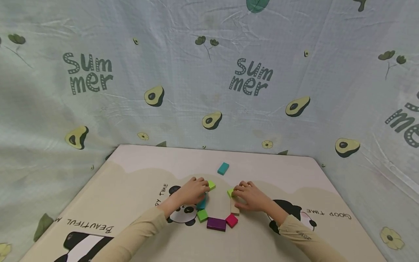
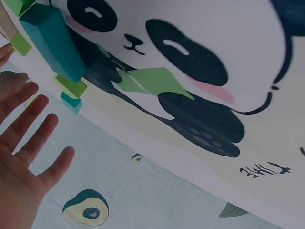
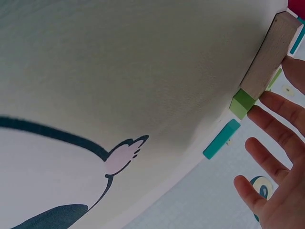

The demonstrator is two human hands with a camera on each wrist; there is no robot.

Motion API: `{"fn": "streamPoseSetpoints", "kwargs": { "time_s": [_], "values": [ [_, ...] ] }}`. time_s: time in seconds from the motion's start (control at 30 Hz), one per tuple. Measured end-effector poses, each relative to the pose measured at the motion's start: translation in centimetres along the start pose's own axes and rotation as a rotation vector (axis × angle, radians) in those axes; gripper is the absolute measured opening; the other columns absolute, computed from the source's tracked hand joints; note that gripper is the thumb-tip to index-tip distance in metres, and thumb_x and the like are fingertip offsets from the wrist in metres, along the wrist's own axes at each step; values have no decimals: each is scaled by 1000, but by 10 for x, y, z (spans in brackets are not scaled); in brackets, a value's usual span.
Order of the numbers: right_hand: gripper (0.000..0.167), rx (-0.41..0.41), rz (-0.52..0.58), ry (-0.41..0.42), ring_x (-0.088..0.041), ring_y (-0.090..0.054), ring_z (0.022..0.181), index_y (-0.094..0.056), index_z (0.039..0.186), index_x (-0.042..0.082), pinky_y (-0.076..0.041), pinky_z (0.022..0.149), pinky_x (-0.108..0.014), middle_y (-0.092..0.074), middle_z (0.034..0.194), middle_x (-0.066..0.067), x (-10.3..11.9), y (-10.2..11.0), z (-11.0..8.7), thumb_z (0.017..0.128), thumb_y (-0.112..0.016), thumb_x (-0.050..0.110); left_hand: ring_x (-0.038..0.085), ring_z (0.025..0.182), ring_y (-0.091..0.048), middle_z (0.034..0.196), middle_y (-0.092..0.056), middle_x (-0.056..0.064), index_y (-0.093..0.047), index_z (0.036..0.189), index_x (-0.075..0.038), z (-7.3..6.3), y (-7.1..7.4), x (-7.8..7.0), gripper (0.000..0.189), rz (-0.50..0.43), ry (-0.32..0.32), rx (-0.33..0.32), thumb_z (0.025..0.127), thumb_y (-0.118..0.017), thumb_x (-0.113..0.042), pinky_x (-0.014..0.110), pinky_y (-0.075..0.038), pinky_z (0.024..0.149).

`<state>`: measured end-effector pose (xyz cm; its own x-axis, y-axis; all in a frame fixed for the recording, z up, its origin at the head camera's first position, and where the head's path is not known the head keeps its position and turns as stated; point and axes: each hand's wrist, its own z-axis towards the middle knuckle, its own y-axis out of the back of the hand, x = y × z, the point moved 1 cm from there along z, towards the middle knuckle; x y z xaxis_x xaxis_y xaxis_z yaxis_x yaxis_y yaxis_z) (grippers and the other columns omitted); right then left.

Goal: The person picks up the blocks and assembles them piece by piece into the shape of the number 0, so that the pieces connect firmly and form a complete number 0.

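Note:
Small coloured blocks form an open-topped ring on the table. My left hand (image 1: 194, 191), fingers spread in the left wrist view, is over the ring's left side, by a teal block (image 2: 55, 45) and a lime block (image 1: 212, 185). My right hand (image 1: 251, 197) is at the right side; its fingertips are right at a lime cube (image 3: 243, 103) and its thumb is beside a plain wooden block (image 3: 270, 52). Nearer me lie a green cube (image 1: 202, 215), a purple block (image 1: 216, 224) and a red cube (image 1: 232, 220). The hands partly cover the teal and wooden blocks.
Another teal block (image 1: 223, 168) lies by itself beyond the ring. The pale table cover (image 1: 147, 160) carries printed pandas and lettering. A patterned cloth (image 1: 183, 72) hangs behind the table's far edge and along both sides.

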<state>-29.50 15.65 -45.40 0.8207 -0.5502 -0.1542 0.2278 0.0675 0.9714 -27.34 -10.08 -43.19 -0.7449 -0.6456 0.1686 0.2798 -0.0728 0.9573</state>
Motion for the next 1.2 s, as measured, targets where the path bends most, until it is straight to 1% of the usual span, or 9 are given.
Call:
{"fn": "streamPoseSetpoints", "kwargs": {
  "time_s": [0.17,0.27,0.37,0.57,0.73,0.83,1.0,1.1,1.2],
  "values": [
    [32,2,12,-4,-15,-46,96,-60,107,20,-37,81,-37,-59,105,3,-2,0,2,83,-58,40,15,84,-52,92,-61,-1,-64,95,-14,10,-3,7,15,7,13,-40,81,-63,-18,29,-39,67],
    [31,4,16,-7,-15,-46,95,-60,107,20,-37,80,-36,-59,105,3,-2,0,4,83,-58,40,15,87,-53,94,-61,-1,-64,98,-13,13,-6,12,19,5,29,-40,80,-64,-19,30,-41,69],
    [32,9,22,-10,-15,-46,95,-60,107,20,-37,80,-36,-60,106,3,-2,0,4,83,-57,40,16,91,-54,98,-62,0,-63,102,-13,16,-10,15,24,2,49,-18,80,-65,-20,33,-44,72],
    [32,9,31,-8,-15,-46,94,-60,107,20,-38,80,-37,-60,105,3,-1,0,5,83,-58,40,19,97,-53,106,-61,1,-62,108,-13,21,-17,21,29,12,116,35,80,-66,-21,38,-46,77],
    [31,17,37,-18,-15,-46,94,-60,106,20,-39,81,-38,-60,105,3,0,0,4,83,-58,40,19,100,-52,113,-60,1,-60,114,-14,23,-20,21,34,-26,151,64,81,-64,-21,39,-45,78],
    [31,18,38,-21,-15,-47,95,-60,106,20,-39,81,-38,-60,105,3,1,1,3,83,-57,40,19,101,-52,115,-60,1,-59,116,-16,24,-22,20,36,-47,159,81,81,-63,-21,40,-44,78],
    [30,-13,40,-5,-16,-47,93,-61,104,18,-39,78,-38,-60,103,1,1,2,2,82,-60,38,20,101,-52,115,-60,0,-60,115,-17,25,-26,18,33,-55,155,94,82,-61,-21,41,-44,77],
    [30,-18,39,-5,-16,-47,93,-61,104,18,-39,79,-39,-60,102,1,2,2,1,81,-61,37,20,100,-52,114,-60,0,-61,113,-18,27,-27,17,31,-37,150,93,82,-62,-21,40,-45,76],
    [30,-1,38,-14,-16,-47,95,-61,105,19,-39,80,-39,-60,104,2,2,2,1,82,-60,38,19,100,-52,115,-60,-1,-62,112,-19,27,-28,17,30,-24,147,90,82,-63,-21,40,-45,76]
  ]
}}
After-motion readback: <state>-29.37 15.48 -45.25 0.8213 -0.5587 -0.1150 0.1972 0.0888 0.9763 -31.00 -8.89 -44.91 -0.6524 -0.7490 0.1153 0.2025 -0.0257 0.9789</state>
